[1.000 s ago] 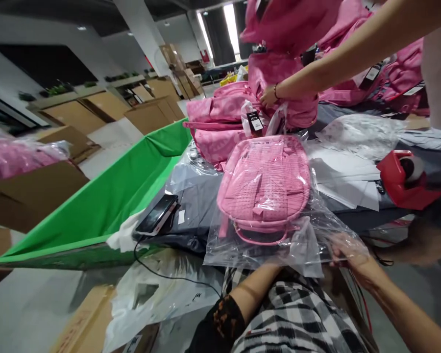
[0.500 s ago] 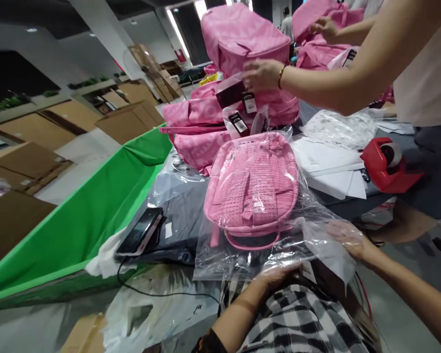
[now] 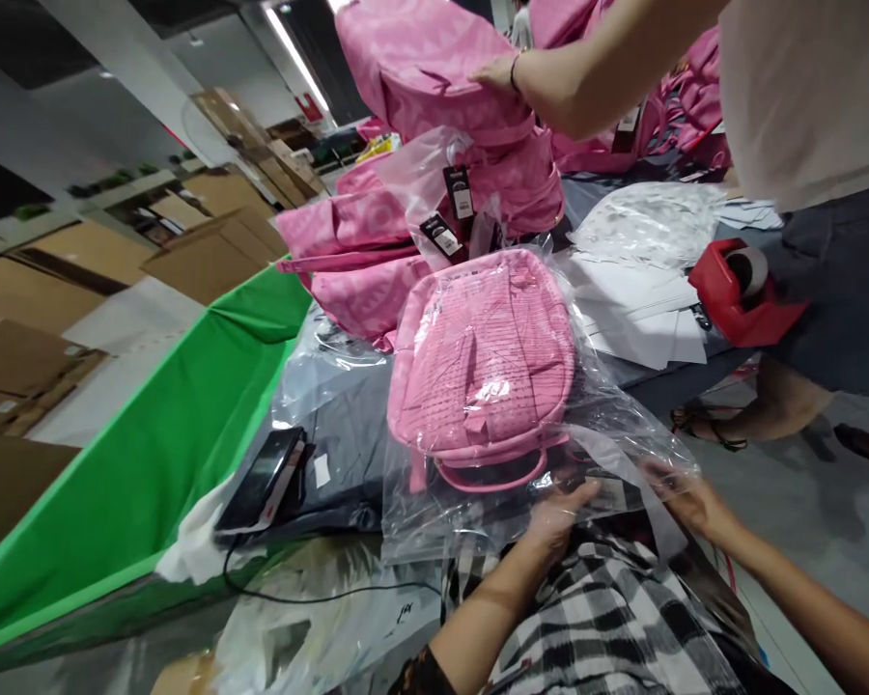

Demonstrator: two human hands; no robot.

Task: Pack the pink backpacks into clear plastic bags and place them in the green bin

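A pink backpack [image 3: 482,362] lies flat inside a clear plastic bag [image 3: 608,425] on a grey-covered table [image 3: 348,434], its carry handle pointing toward the person wearing the camera. The left hand [image 3: 559,512] presses up against the bag's open mouth just below the handle, fingers curled on the plastic film. The right hand [image 3: 685,492] pinches the bag's loose edge at the right corner. Behind it, more pink backpacks [image 3: 362,261] are piled, some with black hang tags [image 3: 458,191]. A co-worker's hand [image 3: 496,72] rests on a raised pink backpack [image 3: 424,58]. A red tape dispenser [image 3: 742,290] sits on white paper sheets [image 3: 637,309] to the right. A phone [image 3: 261,478] lies left, beside a green cloth bin [image 3: 152,454].
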